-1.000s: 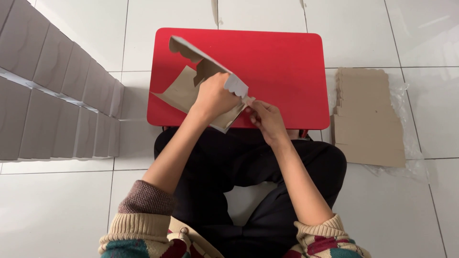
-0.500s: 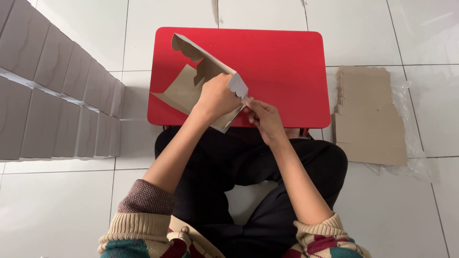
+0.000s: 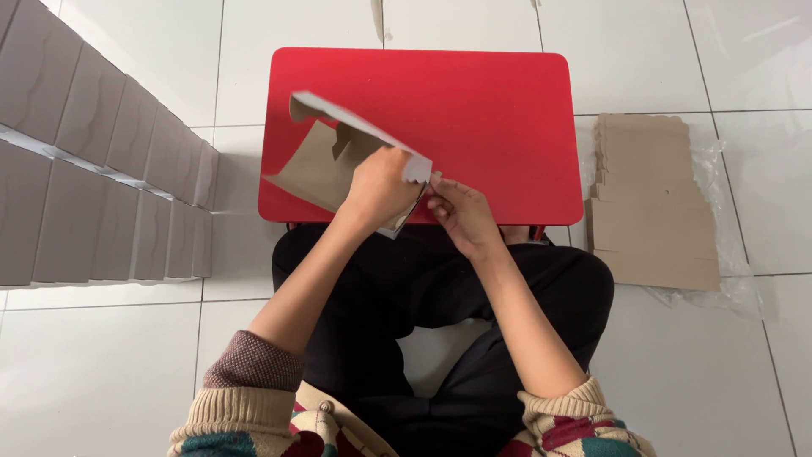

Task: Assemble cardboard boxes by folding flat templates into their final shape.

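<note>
Over the near edge of the red tabletop [image 3: 474, 110], the left hand [image 3: 378, 188] has its grip closed around a partly folded brown cardboard box blank [image 3: 317, 161], held tilted above the surface. The right hand [image 3: 461, 211] pinches the blank's near corner flap. A stack of flat cardboard blanks [image 3: 651, 203] lies on the floor to the right; rows of folded grey boxes [image 3: 93, 169] stand to the left.

Most of the red bench [image 3: 491, 110] is bare, so the far and right side is open to reach across. The near left part is taken up by the half-folded cardboard blank [image 3: 326, 161], tilted up off the top. On the floor, rows of grey folded boxes [image 3: 93, 178] wall off the left, and a flat cardboard stack [image 3: 651, 203] sits just beside the right edge.
</note>
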